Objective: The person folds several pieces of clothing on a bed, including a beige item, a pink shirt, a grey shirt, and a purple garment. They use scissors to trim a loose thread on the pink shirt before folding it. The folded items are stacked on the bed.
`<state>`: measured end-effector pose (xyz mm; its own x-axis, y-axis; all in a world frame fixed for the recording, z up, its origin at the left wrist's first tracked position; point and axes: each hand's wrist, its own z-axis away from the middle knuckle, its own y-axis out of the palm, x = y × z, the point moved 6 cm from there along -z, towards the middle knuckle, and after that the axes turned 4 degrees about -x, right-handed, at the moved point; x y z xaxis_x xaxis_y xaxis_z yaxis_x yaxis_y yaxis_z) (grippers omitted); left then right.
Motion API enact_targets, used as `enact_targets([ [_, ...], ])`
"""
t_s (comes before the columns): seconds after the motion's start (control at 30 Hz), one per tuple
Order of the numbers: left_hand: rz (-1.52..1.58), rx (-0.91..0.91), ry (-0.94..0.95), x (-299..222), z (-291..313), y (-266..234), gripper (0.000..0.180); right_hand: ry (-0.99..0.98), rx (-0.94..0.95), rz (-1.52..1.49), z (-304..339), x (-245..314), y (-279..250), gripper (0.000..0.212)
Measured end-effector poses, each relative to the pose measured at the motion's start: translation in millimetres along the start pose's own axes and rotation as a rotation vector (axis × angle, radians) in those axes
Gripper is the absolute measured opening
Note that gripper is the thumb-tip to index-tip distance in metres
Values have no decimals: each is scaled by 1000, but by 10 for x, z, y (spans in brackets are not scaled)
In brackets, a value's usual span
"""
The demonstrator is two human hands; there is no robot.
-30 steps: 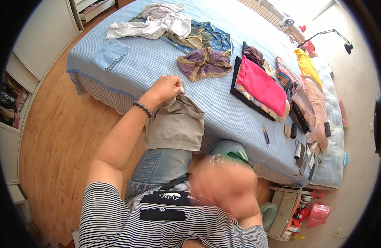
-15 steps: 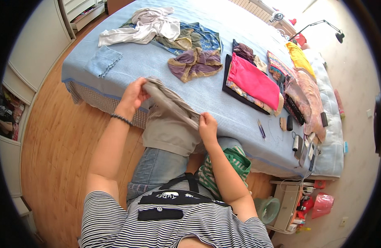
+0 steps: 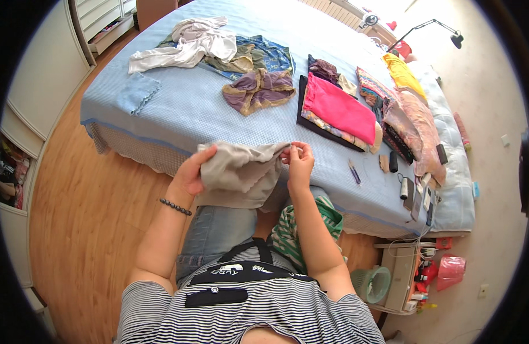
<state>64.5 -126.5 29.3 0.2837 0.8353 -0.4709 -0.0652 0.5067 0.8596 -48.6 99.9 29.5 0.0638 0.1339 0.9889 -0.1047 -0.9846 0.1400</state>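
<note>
Right, the grey garment (image 3: 236, 172) is up in front of you, over your lap at the near side of the bed (image 3: 181, 114), w/ loose folds b/w your hands and its lower hem over your jeans (image 3: 216, 229). You've got it by two spots well apart — prob. so the cloth spreads instead of bunching — and your lap seems to take some of the weight.

Your L hand (image 3: 190, 175) is closed on the garment's L side, thumb over the top of the cloth, the other fingers partly hidden, so can't tell exactly how they sit. Your R hand (image 3: 299, 163) pinches the upper R corner b/w thumb and fingertips, the rest of the fingers loosely curled. Neither is wide open.

Just beside your R forearm, a green-and-white striped cloth (image 3: 281, 226) lies bunched on your R thigh, maybe there to be w/in easy reach; no hand grips it.

On the bed ahead, the purple garment w/ tan trim (image 3: 261, 94) lies loosely spread, near the blue patterned garment (image 3: 273, 53) and a rumpled white garment (image 3: 187, 49); the light blue cloth (image 3: 137, 94) is by itself near the L edge. To the R, the pink folded cloth (image 3: 339, 112) sits flat on top of other pieces — stacked, I'd guess, to save room. Small scissors (image 3: 354, 172) lie nearer you, apart from that pile.
</note>
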Motion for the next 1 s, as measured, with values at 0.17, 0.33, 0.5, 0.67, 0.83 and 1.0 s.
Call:
enact_targets([
  [0.17, -35, 54, 139, -243, -286, 255, 40, -212, 475, 287, 413, 259, 427, 29],
  [0.33, -328, 132, 122, -403, -462, 499, 38, 142, 622, 65, 273, 270, 815, 31],
  [0.5, -346, -14, 222, -780, -936, 387, 28, 150, 499, -208, -338, 420, 1096, 24],
  [0.67, -389, -324, 472, -1087, -1499, -117, 19, 204, 466, -35, -947, 76, 1343, 25],
  [0.83, -591, -276, 362, -992, -1803, -499, 29, 48, 543, 529, -1031, -497, 1175, 34],
  [1.0, -589, -273, 343, -1033, -1807, -705, 33, -402, 655, 1050, -337, -190, 888, 27],
])
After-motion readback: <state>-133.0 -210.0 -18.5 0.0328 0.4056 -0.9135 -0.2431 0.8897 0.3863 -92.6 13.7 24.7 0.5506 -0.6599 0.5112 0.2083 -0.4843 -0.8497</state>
